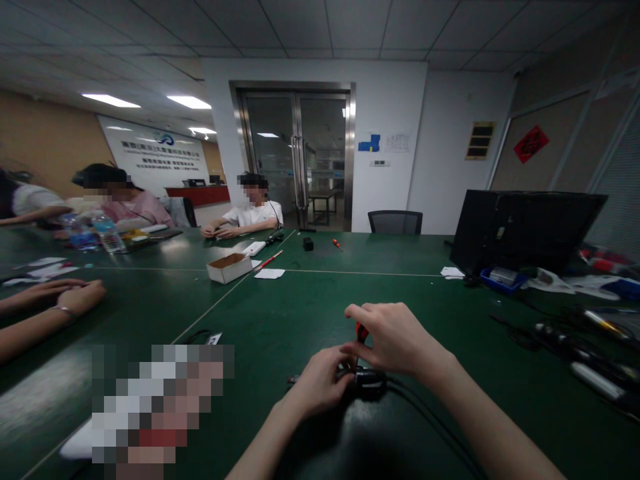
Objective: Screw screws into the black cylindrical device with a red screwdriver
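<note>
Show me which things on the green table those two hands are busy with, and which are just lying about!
Seem part of the job:
- orange-handled tool, in the right hand
- black corded piece, at the left hand

Seem just lying about:
- white box
- small black block
- other orange tool
- blue tray

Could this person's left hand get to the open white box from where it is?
Probably yes, with some stretching: open green tabletop lies between the left hand and the white box. The hand appears busy steadying a black device, though, so it would likely need to let go first.
</note>
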Available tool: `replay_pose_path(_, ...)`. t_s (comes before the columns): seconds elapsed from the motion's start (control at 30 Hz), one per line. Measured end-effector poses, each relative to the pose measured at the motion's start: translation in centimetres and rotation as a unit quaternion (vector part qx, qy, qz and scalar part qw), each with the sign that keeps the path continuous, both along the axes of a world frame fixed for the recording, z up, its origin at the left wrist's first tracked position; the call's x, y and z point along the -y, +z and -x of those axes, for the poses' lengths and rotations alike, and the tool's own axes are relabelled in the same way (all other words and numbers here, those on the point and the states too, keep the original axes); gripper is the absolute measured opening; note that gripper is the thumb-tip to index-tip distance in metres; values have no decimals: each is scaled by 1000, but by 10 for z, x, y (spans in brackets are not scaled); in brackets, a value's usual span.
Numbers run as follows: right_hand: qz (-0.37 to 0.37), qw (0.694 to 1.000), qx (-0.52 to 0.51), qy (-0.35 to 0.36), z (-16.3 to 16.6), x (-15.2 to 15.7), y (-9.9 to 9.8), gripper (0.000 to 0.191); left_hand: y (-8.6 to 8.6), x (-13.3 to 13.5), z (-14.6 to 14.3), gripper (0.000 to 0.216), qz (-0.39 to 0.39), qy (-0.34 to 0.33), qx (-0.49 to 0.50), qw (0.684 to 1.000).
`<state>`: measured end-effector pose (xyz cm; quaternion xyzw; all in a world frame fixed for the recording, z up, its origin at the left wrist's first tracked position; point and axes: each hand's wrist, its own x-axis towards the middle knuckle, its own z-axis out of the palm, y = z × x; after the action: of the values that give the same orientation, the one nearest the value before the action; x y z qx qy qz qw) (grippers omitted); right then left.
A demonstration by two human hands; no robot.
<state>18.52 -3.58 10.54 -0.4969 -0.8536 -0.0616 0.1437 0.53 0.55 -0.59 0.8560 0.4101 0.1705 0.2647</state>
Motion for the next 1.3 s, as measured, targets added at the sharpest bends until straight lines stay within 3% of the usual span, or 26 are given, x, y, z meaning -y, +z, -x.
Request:
replay_pose_path(0.13, -13, 999, 38, -37, 2, -4, -1, 30, 4, 3, -2, 11, -18, 3, -5, 1000)
replay_pose_path(0.3, -4, 1000, 19, -21, 3, -3, 1, 15, 1, 1, -2, 12, -29, -9, 0, 1000)
replay_pose_path(0.43, 6, 999, -26, 37, 0, 1, 3, 35, -5, -2, -2, 14, -32, -18, 7, 999)
replay_pose_path(0.5, 5, 999, -23, 49, -1, 3, 4, 31, -6, -2, -2, 13, -31, -13, 13, 999)
replay_pose_path(0.73, 2, 1000, 9, -26, 3, -1, 1, 21, 0, 3, -3, 15, -32, -4, -10, 999)
replay_pose_path(1.0, 19, 1000, -24, 6, 3, 5, 6, 26, -5, 0, -3, 13, -34, -11, 10, 999)
replay_pose_path(1.2, 10, 998, 2, -61, 4, -1, 0, 23, 1, 3, -2, 10, -31, -5, 0, 1000)
replay_pose_path(1.3, 13, 999, -10, -50, 4, -2, 0, 20, 1, 3, -2, 11, -30, -9, 2, 999)
